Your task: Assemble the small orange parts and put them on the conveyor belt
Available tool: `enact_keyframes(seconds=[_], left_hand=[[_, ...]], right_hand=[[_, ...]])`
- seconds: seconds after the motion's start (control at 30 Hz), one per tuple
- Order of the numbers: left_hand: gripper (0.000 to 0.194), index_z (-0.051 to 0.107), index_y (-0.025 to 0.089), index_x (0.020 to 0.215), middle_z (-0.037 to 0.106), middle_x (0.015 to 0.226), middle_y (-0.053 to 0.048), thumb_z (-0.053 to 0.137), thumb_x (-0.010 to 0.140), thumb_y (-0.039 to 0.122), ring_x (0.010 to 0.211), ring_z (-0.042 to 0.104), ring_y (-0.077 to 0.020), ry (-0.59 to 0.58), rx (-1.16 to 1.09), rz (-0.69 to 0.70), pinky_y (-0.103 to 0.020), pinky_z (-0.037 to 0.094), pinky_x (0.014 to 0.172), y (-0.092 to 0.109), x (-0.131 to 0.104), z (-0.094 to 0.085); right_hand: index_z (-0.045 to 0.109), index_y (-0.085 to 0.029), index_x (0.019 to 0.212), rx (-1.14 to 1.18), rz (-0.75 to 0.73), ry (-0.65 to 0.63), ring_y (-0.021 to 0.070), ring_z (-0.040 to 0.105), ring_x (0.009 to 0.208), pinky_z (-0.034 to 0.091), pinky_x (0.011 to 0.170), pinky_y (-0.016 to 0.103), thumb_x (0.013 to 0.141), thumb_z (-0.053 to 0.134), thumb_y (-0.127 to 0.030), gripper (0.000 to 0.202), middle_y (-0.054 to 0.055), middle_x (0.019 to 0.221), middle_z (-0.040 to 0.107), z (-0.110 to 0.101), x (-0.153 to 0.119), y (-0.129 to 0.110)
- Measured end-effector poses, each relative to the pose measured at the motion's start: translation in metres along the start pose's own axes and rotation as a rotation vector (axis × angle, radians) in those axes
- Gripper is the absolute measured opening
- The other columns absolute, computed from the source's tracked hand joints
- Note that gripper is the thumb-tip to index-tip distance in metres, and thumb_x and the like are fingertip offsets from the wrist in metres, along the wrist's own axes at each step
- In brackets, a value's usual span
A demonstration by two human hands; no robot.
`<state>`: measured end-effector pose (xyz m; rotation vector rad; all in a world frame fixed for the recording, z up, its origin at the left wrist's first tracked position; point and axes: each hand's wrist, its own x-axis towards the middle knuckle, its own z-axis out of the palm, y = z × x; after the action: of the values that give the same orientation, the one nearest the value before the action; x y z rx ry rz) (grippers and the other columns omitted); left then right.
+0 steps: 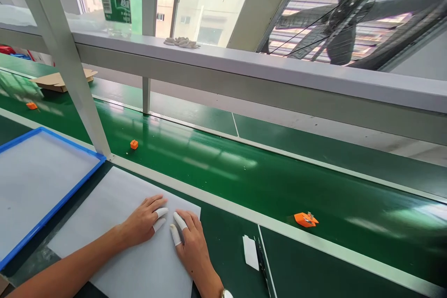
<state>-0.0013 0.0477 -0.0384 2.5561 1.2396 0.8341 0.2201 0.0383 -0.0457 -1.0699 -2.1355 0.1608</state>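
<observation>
A large white sheet (115, 209) lies on the dark green table in front of me. My left hand (146, 221) rests on it with fingers spread and nothing held. Beside it, near the sheet's right edge, my right hand (190, 237) lies with its fingers apart, also holding nothing. White finger covers sit on the thumb and index finger of each hand. The hands are close together but do not touch.
Orange parts (306, 220) lie on the green conveyor belt (223, 163). A blue-edged tray (45, 177) stands left. White card (250, 252) and a black tool (261, 260) lie right. Above run a metal shelf (244, 63) with a bottle (115, 4), and slanting posts (70, 65).
</observation>
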Motion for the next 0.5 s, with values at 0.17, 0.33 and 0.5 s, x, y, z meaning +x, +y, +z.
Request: enact_keyframes(seconds=[0.17, 0.33, 0.5], left_hand=[[0.036, 0.061, 0.019, 0.125, 0.059, 0.141, -0.013, 0.053, 0.091, 0.009, 0.142, 0.044, -0.0286, -0.068, -0.009, 0.006, -0.050, 0.046, 0.113, 0.000, 0.004, -0.007], [0.046, 0.060, 0.017, 0.126, 0.056, 0.144, -0.014, 0.051, 0.084, 0.002, 0.145, 0.040, -0.0306, -0.105, 0.012, -0.025, -0.052, 0.044, 0.113, 0.004, 0.003, -0.006], [0.056, 0.059, 0.015, 0.127, 0.053, 0.147, -0.015, 0.050, 0.075, -0.005, 0.147, 0.035, -0.0319, -0.111, 0.023, -0.058, -0.054, 0.042, 0.115, 0.007, -0.002, 0.000]], right_hand=[[0.065, -0.023, 0.121, -0.013, -0.033, 0.018, 0.0317, 0.061, 0.113, 0.058, 0.088, 0.053, 0.096, 0.051, -0.015, 0.030, 0.012, 0.122, 0.067, 0.004, -0.002, 0.000], [0.062, -0.025, 0.128, 0.030, -0.037, 0.010, 0.0320, 0.062, 0.113, 0.058, 0.089, 0.054, 0.096, 0.053, -0.018, 0.034, 0.011, 0.124, 0.066, 0.005, -0.005, 0.004], [0.059, -0.024, 0.130, 0.064, -0.026, -0.019, 0.0314, 0.061, 0.116, 0.057, 0.093, 0.054, 0.095, 0.054, -0.016, 0.036, 0.010, 0.127, 0.066, 0.006, -0.007, 0.011]])
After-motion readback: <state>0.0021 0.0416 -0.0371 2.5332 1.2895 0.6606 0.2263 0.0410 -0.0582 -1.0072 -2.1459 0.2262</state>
